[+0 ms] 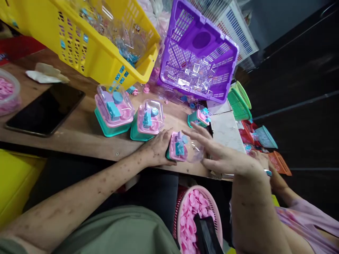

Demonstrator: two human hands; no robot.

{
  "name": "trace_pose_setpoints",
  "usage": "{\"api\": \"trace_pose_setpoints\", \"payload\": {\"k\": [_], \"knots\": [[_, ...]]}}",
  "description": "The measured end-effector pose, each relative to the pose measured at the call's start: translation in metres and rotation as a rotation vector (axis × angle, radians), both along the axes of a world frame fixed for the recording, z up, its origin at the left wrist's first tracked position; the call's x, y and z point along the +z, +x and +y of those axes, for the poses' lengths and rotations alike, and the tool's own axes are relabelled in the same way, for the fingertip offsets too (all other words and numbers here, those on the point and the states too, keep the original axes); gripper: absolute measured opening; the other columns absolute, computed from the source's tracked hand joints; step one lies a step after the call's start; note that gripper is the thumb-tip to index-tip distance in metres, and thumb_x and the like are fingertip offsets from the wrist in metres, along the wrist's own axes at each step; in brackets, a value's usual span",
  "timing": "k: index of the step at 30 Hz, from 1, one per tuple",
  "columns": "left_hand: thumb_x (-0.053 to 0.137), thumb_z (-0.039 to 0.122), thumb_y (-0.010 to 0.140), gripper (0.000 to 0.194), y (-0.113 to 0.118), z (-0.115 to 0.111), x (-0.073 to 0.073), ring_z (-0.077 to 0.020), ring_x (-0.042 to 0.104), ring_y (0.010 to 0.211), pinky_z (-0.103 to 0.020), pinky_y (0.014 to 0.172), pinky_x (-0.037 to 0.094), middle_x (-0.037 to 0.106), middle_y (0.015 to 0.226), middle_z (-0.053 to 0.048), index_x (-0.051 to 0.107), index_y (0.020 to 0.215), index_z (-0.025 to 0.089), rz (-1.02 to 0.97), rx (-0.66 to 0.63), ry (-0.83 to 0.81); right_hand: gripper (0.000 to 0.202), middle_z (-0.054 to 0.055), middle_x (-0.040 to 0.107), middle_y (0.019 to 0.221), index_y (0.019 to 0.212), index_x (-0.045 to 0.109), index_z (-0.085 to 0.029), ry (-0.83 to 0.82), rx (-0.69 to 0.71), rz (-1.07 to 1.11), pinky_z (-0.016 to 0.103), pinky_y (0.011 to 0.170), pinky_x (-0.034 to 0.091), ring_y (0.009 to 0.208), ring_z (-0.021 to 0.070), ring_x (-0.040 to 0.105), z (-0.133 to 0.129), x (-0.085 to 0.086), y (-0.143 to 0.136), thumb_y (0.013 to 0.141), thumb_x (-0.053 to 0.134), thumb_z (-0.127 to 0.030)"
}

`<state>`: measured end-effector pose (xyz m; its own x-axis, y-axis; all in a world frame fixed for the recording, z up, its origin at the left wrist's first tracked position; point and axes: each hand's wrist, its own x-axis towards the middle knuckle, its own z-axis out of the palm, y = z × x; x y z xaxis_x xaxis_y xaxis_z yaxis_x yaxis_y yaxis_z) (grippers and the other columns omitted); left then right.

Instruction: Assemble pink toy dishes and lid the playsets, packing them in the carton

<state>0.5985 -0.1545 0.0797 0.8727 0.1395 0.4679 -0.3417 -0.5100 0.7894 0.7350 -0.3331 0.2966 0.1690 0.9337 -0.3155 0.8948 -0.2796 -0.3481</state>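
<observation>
My left hand (159, 149) is wrapped round a small toy box (178, 147) with a teal base and a pink top, which carries blue and lilac parts. A clear plastic cover (195, 150) stands at the box's right side, tilted away from the pink top. Beside that cover is my right hand (221, 151), fingers stretched and spread, thumb near the cover's lower edge; whether it touches is unclear. Two similar boxes with clear covers over them, one farther left (113, 111) and one nearer (147, 120), stand left of my left hand. Behind my right fingers sits another box (199, 118), seemingly uncovered.
A yellow crate (100, 53) and a purple basket (200, 40) hold clear plastic parts at the back. On the left lie a phone (45, 109) and a tub (9, 91) of pink pieces. Below stands a pink basket (218, 218). A co-worker's arm (280, 183) is at right.
</observation>
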Motion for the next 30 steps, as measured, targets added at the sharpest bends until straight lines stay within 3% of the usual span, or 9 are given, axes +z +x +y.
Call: {"api": "trace_pose_setpoints", "payload": {"k": [2, 5, 7, 9, 12, 17, 24, 30], "knots": [[0.108, 0.046, 0.069, 0.137, 0.0, -0.001, 0.001, -0.0483, 0.044, 0.167, -0.07, 0.136, 0.041, 0.045, 0.172, -0.029, 0.019, 0.17, 0.021, 0.004, 0.009, -0.013, 0.069, 0.005, 0.028, 0.188, 0.174, 0.048, -0.048, 0.038, -0.082, 0.031, 0.068, 0.135, 0.043, 0.179, 0.039, 0.02, 0.003, -0.016, -0.012, 0.108, 0.067, -0.048], [0.108, 0.045, 0.068, 0.137, 0.001, -0.002, 0.003, -0.0479, 0.045, 0.167, -0.069, 0.136, 0.041, 0.046, 0.172, -0.029, 0.021, 0.17, 0.019, 0.02, 0.031, -0.003, 0.055, 0.014, 0.052, 0.163, 0.16, 0.066, -0.038, 0.273, -0.332, -0.081, 0.066, 0.131, 0.049, 0.163, 0.0387, 0.046, 0.006, -0.046, -0.03, 0.11, 0.064, -0.06], [0.109, 0.047, 0.067, 0.139, 0.002, -0.004, 0.004, -0.049, 0.043, 0.168, -0.068, 0.136, 0.041, 0.044, 0.173, -0.031, 0.021, 0.17, 0.017, 0.038, 0.045, 0.007, 0.061, 0.015, 0.059, 0.15, 0.163, 0.062, -0.035, 0.471, -0.436, -0.135, 0.064, 0.123, 0.057, 0.145, 0.0369, 0.062, 0.008, -0.063, -0.04, 0.107, 0.066, -0.058], [0.109, 0.049, 0.067, 0.141, 0.002, -0.005, 0.004, -0.05, 0.042, 0.168, -0.069, 0.136, 0.042, 0.043, 0.175, -0.032, 0.02, 0.171, 0.017, 0.057, 0.054, 0.007, 0.064, 0.015, 0.063, 0.149, 0.168, 0.055, -0.034, 0.65, -0.447, -0.163, 0.062, 0.116, 0.061, 0.136, 0.0356, 0.068, 0.011, -0.072, -0.046, 0.108, 0.062, -0.053], [0.108, 0.049, 0.067, 0.14, 0.001, -0.006, 0.005, -0.0502, 0.043, 0.167, -0.069, 0.135, 0.042, 0.043, 0.174, -0.032, 0.021, 0.172, 0.017, 0.067, 0.044, -0.001, 0.052, 0.014, 0.069, 0.146, 0.16, 0.064, -0.031, 0.785, -0.342, -0.287, 0.063, 0.119, 0.058, 0.136, 0.0354, 0.069, 0.024, -0.071, -0.052, 0.113, 0.046, -0.045], [0.108, 0.044, 0.068, 0.136, 0.002, -0.004, 0.004, -0.0485, 0.046, 0.165, -0.065, 0.134, 0.043, 0.046, 0.172, -0.033, 0.023, 0.17, 0.014, 0.047, 0.024, -0.017, 0.054, 0.016, 0.071, 0.148, 0.163, 0.06, -0.027, 0.548, -0.185, -0.492, 0.062, 0.124, 0.055, 0.141, 0.0354, 0.067, 0.046, -0.066, -0.057, 0.113, 0.04, -0.035], [0.109, 0.043, 0.066, 0.133, 0.002, -0.004, 0.004, -0.0462, 0.049, 0.164, -0.063, 0.133, 0.045, 0.047, 0.169, -0.028, 0.025, 0.165, 0.018, 0.029, 0.036, -0.006, 0.049, 0.017, 0.07, 0.14, 0.148, 0.069, -0.023, 0.428, -0.205, -0.562, 0.06, 0.117, 0.06, 0.135, 0.0391, 0.068, 0.046, -0.066, -0.063, 0.103, 0.052, -0.026], [0.108, 0.039, 0.068, 0.128, -0.003, -0.003, 0.009, -0.0446, 0.051, 0.162, -0.058, 0.132, 0.046, 0.05, 0.166, -0.027, 0.024, 0.162, 0.017, 0.036, 0.024, -0.008, 0.046, 0.017, 0.071, 0.139, 0.146, 0.07, -0.024, 0.365, -0.21, -0.596, 0.063, 0.116, 0.06, 0.131, 0.041, 0.069, 0.054, -0.061, -0.068, 0.102, 0.055, -0.026]]}}
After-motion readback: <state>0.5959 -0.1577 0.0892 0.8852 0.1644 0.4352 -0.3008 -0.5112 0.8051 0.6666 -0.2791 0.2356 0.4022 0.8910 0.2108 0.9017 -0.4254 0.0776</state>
